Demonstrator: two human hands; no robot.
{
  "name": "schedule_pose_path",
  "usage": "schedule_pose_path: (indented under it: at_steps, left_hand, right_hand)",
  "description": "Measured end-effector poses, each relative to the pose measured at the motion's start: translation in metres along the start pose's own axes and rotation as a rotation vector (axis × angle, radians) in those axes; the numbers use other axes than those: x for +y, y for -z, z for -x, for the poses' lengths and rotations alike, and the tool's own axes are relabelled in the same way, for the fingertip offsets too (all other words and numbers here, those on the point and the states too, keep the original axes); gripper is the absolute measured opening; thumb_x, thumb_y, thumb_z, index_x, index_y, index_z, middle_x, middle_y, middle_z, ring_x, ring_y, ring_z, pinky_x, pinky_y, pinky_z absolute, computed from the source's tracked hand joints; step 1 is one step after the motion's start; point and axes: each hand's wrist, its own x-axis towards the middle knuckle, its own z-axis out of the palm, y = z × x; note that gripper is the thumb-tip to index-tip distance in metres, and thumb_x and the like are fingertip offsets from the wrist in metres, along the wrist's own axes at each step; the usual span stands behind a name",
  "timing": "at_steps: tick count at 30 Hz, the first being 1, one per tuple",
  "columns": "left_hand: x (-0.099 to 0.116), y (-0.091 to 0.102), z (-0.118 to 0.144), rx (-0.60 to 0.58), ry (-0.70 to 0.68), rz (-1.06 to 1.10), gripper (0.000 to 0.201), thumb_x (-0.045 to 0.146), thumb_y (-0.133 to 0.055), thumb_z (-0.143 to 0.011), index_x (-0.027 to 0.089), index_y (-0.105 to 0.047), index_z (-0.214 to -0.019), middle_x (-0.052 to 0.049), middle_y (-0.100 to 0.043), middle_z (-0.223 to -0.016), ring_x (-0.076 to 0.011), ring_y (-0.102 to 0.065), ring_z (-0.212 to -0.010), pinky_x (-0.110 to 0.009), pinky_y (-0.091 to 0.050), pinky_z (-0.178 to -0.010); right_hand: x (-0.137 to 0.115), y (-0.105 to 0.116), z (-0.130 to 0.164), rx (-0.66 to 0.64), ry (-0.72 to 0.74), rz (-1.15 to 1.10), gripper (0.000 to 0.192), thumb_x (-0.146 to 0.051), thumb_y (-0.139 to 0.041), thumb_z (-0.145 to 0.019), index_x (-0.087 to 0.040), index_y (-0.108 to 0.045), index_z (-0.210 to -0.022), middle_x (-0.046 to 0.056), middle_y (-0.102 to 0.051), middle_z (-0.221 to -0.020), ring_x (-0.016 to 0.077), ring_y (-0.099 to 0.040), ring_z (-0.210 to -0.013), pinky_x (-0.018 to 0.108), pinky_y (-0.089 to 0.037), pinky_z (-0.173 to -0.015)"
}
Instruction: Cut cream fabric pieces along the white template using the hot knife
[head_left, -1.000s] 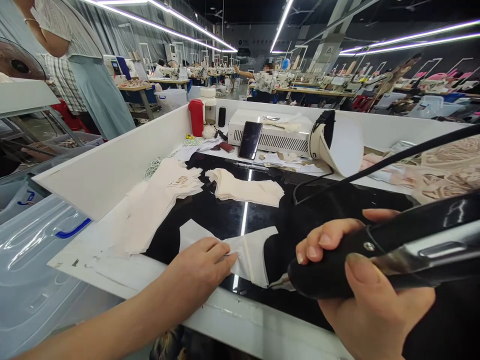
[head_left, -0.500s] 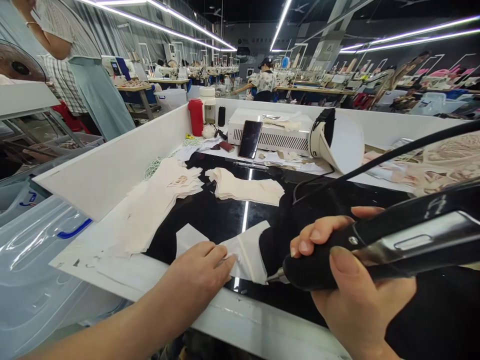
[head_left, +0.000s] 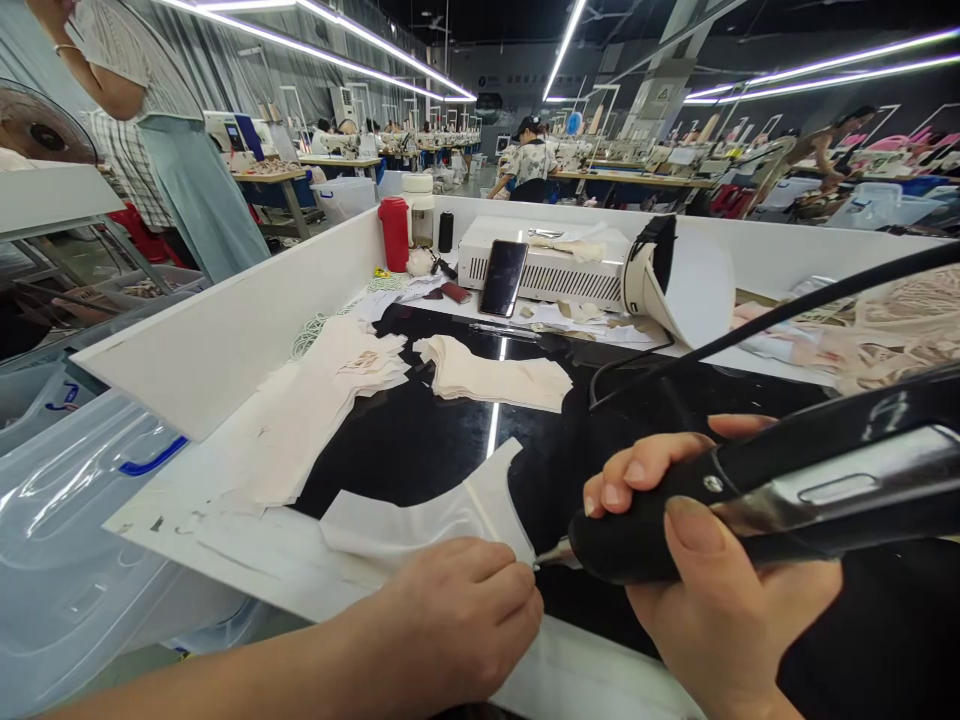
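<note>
Our right hand (head_left: 720, 590) is closed around the black handheld tool (head_left: 750, 500), and its metal tip touches the corner of the white fabric piece (head_left: 420, 520) just left of this hand. Our left hand (head_left: 457, 620) pinches the near edge of the same piece, right beside the tip. Beyond both hands, 2 stacks of cream fabric pieces (head_left: 495, 375) lie on the black table top (head_left: 420, 440).

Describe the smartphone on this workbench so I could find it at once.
Start at the white-walled workbench with its glossy black top. At its far end sits a white vented machine box. The smartphone leans upright against that box's front, a dark, blank slab, unlike the red flask to its left and the pale fabric stacks lying flat nearer.
</note>
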Motion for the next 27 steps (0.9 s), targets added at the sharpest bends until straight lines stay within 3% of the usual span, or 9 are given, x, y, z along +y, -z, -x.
schedule_pose_path:
  at_steps: [11, 19, 24, 27]
  left_hand:
    - [-0.017, -0.009, 0.006, 0.012, 0.006, 0.066, 0.019, 0.011, -0.056, -0.117, 0.005, -0.073, -0.123, -0.01, -0.08, -0.111, -0.0211, -0.078, -0.106, -0.034, -0.065, -0.107]
    - [-0.019, -0.018, 0.014, -0.022, 0.023, -0.005, 0.022, 0.019, -0.057, -0.12, 0.011, -0.074, -0.131, -0.011, -0.083, -0.126, -0.0204, -0.078, -0.122, -0.034, -0.063, -0.112]
    - [-0.02, -0.018, 0.015, 0.001, 0.046, 0.034, 0.022, 0.02, -0.057, -0.119, 0.01, -0.074, -0.131, -0.011, -0.084, -0.129, -0.0204, -0.078, -0.122, -0.034, -0.063, -0.112]
    - [-0.021, -0.016, 0.013, -0.043, 0.064, 0.057, 0.023, 0.022, -0.058, -0.119, 0.011, -0.072, -0.133, -0.012, -0.083, -0.13, -0.0202, -0.078, -0.122, -0.033, -0.062, -0.113]
  right_hand:
    - [0.001, 0.001, 0.001, -0.029, -0.012, -0.009, 0.042, -0.033, -0.094, -0.094, -0.03, -0.068, -0.126, -0.004, -0.072, -0.087, 0.0165, -0.069, -0.068, 0.03, -0.067, -0.061]
    - [-0.003, 0.0, 0.001, -0.013, 0.007, 0.012, 0.042, -0.034, -0.095, -0.092, -0.03, -0.068, -0.124, -0.005, -0.071, -0.083, 0.0176, -0.067, -0.066, 0.032, -0.064, -0.059]
    - [-0.004, -0.002, 0.0, -0.002, -0.004, 0.007, 0.042, -0.034, -0.095, -0.09, -0.03, -0.068, -0.122, -0.005, -0.072, -0.082, 0.0184, -0.067, -0.063, 0.032, -0.064, -0.055]
    - [-0.004, -0.002, 0.0, 0.002, -0.005, 0.019, 0.042, -0.033, -0.095, -0.09, -0.03, -0.069, -0.123, -0.005, -0.073, -0.083, 0.0189, -0.067, -0.064, 0.033, -0.065, -0.056]
